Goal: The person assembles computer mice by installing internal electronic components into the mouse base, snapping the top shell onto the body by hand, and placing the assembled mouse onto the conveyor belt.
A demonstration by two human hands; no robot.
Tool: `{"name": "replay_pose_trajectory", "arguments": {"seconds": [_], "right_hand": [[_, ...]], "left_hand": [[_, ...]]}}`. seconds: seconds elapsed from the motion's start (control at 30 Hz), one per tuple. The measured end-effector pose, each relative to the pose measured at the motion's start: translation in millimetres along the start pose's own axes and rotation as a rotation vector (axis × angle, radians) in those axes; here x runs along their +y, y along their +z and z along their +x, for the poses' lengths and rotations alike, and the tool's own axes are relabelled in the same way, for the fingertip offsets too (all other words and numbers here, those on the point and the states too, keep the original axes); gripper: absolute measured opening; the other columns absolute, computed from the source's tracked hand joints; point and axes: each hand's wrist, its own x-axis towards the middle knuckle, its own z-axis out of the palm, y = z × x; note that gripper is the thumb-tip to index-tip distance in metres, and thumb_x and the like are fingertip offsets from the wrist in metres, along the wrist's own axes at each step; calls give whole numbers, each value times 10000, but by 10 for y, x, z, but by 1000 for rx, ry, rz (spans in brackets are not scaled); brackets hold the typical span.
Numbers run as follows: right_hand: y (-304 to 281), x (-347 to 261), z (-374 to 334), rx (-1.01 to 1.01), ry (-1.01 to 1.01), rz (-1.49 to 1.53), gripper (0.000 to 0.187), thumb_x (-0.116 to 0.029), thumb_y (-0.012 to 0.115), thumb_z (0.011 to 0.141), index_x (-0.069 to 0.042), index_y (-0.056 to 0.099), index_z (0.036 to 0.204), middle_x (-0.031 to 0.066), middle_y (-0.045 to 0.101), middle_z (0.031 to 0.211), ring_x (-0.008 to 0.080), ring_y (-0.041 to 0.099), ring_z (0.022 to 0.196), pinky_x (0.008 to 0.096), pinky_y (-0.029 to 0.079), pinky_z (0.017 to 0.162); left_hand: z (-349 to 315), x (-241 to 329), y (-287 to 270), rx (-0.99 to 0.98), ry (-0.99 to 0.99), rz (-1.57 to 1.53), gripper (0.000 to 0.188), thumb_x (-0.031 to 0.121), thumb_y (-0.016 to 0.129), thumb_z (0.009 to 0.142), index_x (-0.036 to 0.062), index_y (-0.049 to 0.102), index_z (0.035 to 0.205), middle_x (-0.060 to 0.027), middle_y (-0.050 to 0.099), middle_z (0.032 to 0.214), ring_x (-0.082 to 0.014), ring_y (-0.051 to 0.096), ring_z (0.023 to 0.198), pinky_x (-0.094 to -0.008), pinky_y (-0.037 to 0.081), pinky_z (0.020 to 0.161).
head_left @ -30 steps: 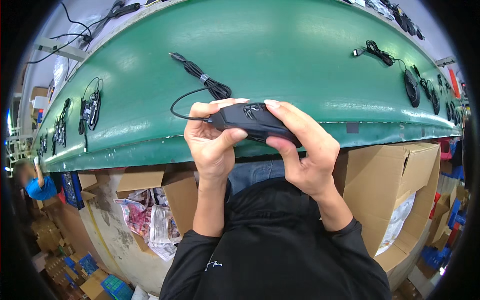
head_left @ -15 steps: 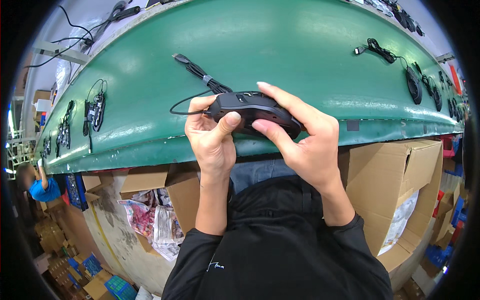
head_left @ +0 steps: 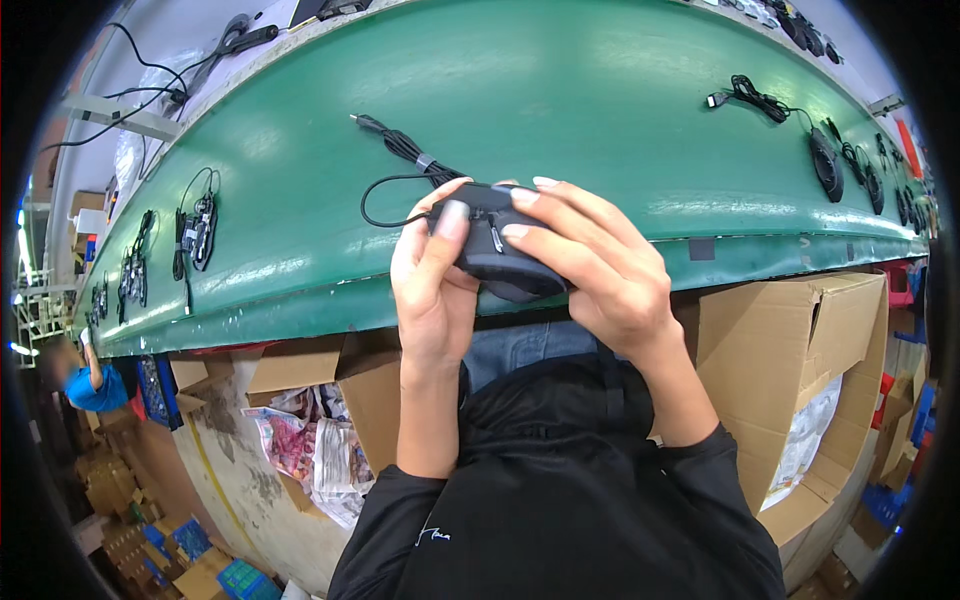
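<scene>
A black computer mouse (head_left: 512, 268) is held between both hands above the near edge of the green bench. My left hand (head_left: 432, 285) is closed around its cable end, the thumb lying on top. From the other side my right hand (head_left: 610, 270) grips the mouse, its fingers lying across the upper face; its thumb is hidden. The thin cord leaves the mouse on the left and loops back to a tied cable bundle (head_left: 405, 148), which lies on the bench behind the mouse with its plug at the far left end.
On the green bench (head_left: 560, 90), more mice (head_left: 826, 165) with tied cords lie to the right, and opened mouse parts (head_left: 203, 230) with cables lie left. Cardboard boxes (head_left: 760, 370) stand below, one holding newspaper (head_left: 330, 455). A person in blue (head_left: 98, 388) is at the far left.
Both hands have turned the mouse so its top now faces up toward me. My right fingers have moved onto its upper face, and my left thumb has shifted onto its top.
</scene>
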Motion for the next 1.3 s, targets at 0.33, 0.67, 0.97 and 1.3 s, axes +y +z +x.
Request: {"name": "replay_pose_trajectory", "arguments": {"seconds": [0.33,0.67,0.97,1.3], "right_hand": [[-281,-298,-147,21,721,523,567,-32,880,625,11,658,1145,132,708,1109,233,700,1000,321,549,871],[-245,-275,-35,37,604,401,527,-102,903,601,-5,686,1072,126,726,1021,258,713,934,324,555,826],[-391,-193,81,-64,688,476,447,-39,896,618,20,690,1010,97,735,938,179,707,869,298,549,798],[-1178,1182,-524,570,1336,217,578,-326,810,825,79,630,1197,153,694,1097,209,670,990,319,529,856]], "left_hand": [[18,-133,-214,-289,37,-287,620,-72,735,652,-75,528,1236,-349,577,1256,-390,597,1193,-505,441,1065],[80,-275,-294,-330,196,-221,418,-34,828,626,-47,637,998,-276,690,1029,-404,678,1019,-549,511,973],[15,-232,-168,-248,103,-153,386,6,791,725,-6,639,1079,-215,685,1111,-310,648,1082,-447,487,1003],[261,1362,-1151,510,522,1558,344,280,717,897,2,710,1100,-176,711,1105,-274,668,1056,-365,496,940]]}}
